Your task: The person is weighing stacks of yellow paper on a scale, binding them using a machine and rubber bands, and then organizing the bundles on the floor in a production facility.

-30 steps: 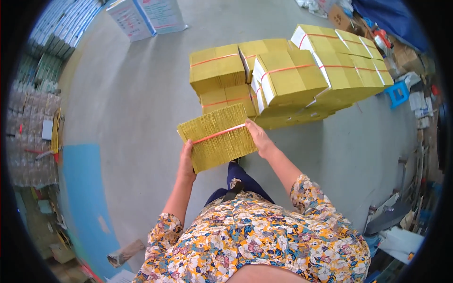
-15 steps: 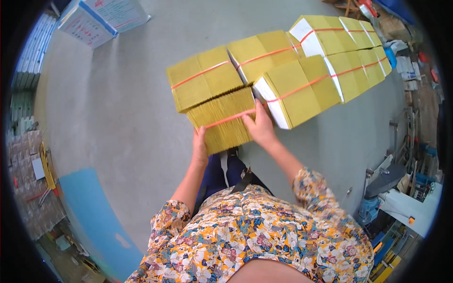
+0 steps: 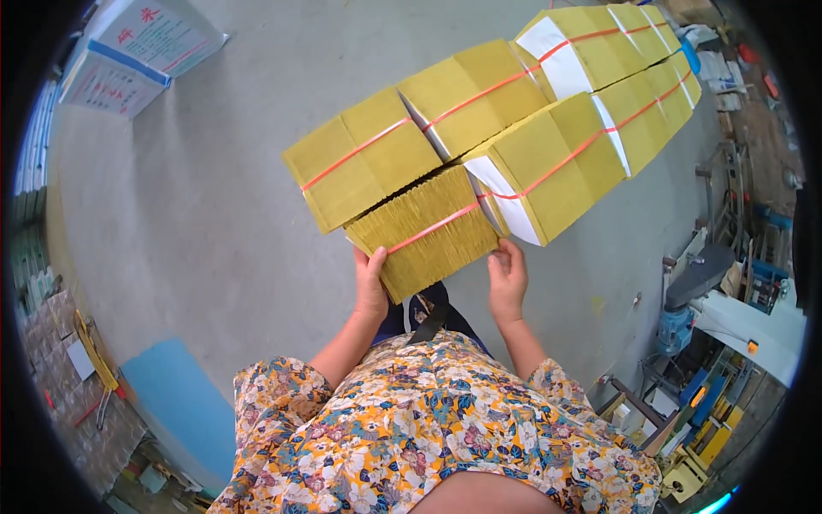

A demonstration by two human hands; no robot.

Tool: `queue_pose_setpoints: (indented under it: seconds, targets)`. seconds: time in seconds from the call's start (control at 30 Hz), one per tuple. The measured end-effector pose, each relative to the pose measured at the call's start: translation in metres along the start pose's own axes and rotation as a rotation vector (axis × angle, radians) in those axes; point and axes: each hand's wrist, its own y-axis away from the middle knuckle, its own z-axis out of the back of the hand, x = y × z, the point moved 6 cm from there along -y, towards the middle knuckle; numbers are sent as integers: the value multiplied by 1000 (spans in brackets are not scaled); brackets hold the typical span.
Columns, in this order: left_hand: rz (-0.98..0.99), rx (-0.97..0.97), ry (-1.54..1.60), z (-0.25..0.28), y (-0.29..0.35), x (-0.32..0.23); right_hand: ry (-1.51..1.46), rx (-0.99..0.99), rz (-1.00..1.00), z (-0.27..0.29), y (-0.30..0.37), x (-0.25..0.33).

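Observation:
The nearest bundle of yellow paper (image 3: pixel 437 248), crimped along its upper face and tied with a red band, lies before me at the near end of a double row. My left hand (image 3: pixel 371 283) grips its left end, thumb on top beside the band and fingers hidden below. At its near right corner, my right hand (image 3: pixel 509 278) closes on the edge with thumb and fingers. A smooth-faced yellow bundle (image 3: pixel 368 167) stands against its far side. To its right, another banded bundle (image 3: pixel 548 171) with a white end sits tilted. What supports the row is hidden.
More yellow bundles (image 3: pixel 591 38) run toward the far right. A white-and-blue printed carton (image 3: pixel 154 47) stands on the grey floor (image 3: pixel 231 163) at the far left. A blue motor (image 3: pixel 675 330) and machine parts line the right side. Stacked packages (image 3: pixel 81 385) lie at left.
My right hand has moved from the bundle's upper right side down to its near right corner. My left hand stays on the left end. The view has shifted slightly.

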Motion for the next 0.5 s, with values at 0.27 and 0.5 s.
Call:
queue_pose_setpoints:
  seconds: [0.27, 0.5]
  targets:
    - [11, 40, 28, -3, 0, 9, -652, 83, -502, -27, -8, -46]
    - [-135, -125, -20, -17, -9, 21, -649, 307, -607, -19, -19, -51]
